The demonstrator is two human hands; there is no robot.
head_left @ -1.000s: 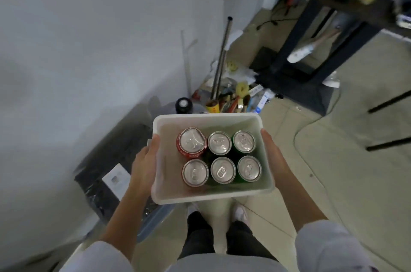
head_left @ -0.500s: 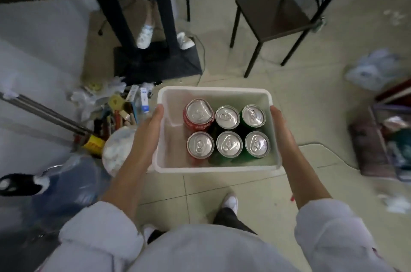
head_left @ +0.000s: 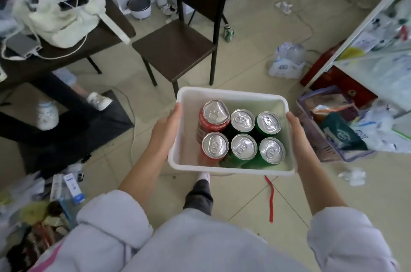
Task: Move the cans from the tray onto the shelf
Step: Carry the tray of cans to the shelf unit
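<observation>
Surroundings differ from half a second ago: the dark table that filled the top of the view then now sits off to the left, a dark chair stands straight beyond the tray, and a white shelf has come into sight past the right hand. The hold itself looks the same as before.

Left hand is clasped on the left short wall of the white tray, thumb hooked over the rim; right hand presses flat against the opposite wall, its fingers hidden under the tray. Held between the two palms above the tiled floor, the tray runs its long axis from one hand to the other.

Six cans stand upright inside, tops facing the camera, in two rows of three along that axis. Two red cans sit nearest the left hand, the far one leaning slightly; four green cans fill the middle and the side nearest the right hand. All are touching or nearly so.
</observation>
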